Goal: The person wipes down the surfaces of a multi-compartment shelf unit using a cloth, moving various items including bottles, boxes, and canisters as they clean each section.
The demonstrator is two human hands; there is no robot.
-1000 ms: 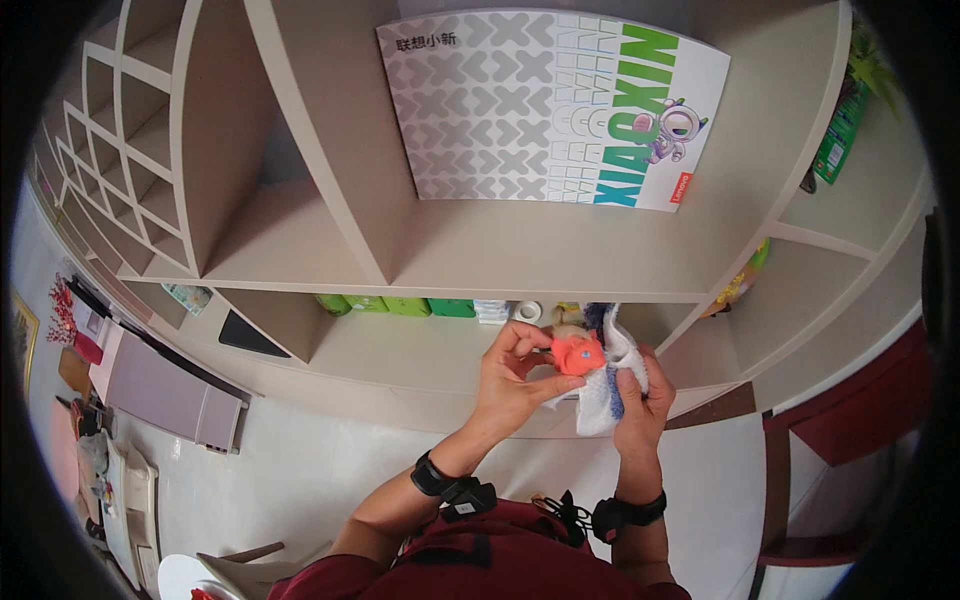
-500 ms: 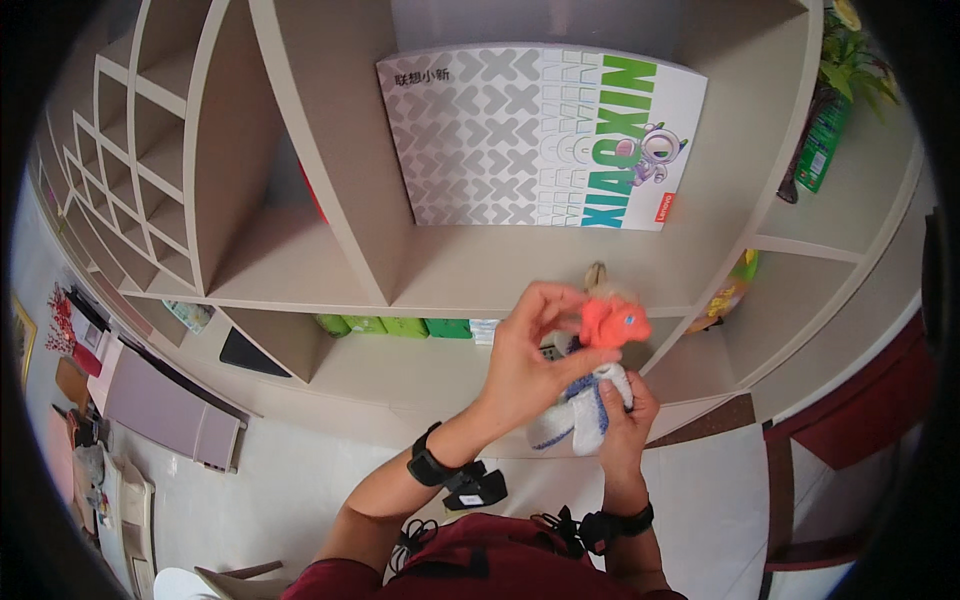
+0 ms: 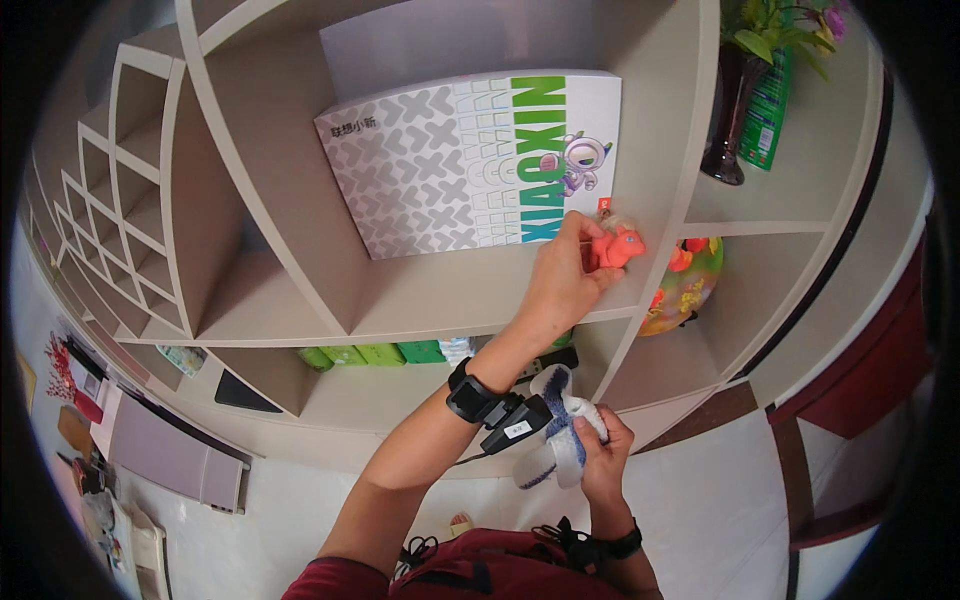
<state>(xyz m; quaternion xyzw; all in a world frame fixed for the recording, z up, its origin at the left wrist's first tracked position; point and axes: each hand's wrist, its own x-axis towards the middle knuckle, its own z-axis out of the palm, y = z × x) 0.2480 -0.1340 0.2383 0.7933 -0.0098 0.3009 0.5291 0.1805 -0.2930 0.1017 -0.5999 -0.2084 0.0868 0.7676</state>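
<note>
An orange toy pony [image 3: 617, 248] with a pale mane is pinched in the fingers of my left hand [image 3: 566, 285]. That hand reaches over the middle shelf, just in front of the right lower corner of a large white box [image 3: 420, 180]. Whether the pony's feet touch the shelf board I cannot tell. Lower down, outside the shelf's front edge, my right hand [image 3: 603, 458] is closed on a white and blue cloth [image 3: 563, 440]. The cloth hangs bunched, with loose ends to the left.
A dark vase with flowers [image 3: 732, 120] and a green package [image 3: 770, 115] stand in the right compartment. Below them is a colourful round ornament [image 3: 690, 285]. Green packages [image 3: 378, 354] line the lower shelf. An upright divider [image 3: 690, 180] rises right of the pony.
My left hand has moved forward onto the shelf with the pony, away from the cloth. My right hand stays low with the cloth. The view has shifted right.
</note>
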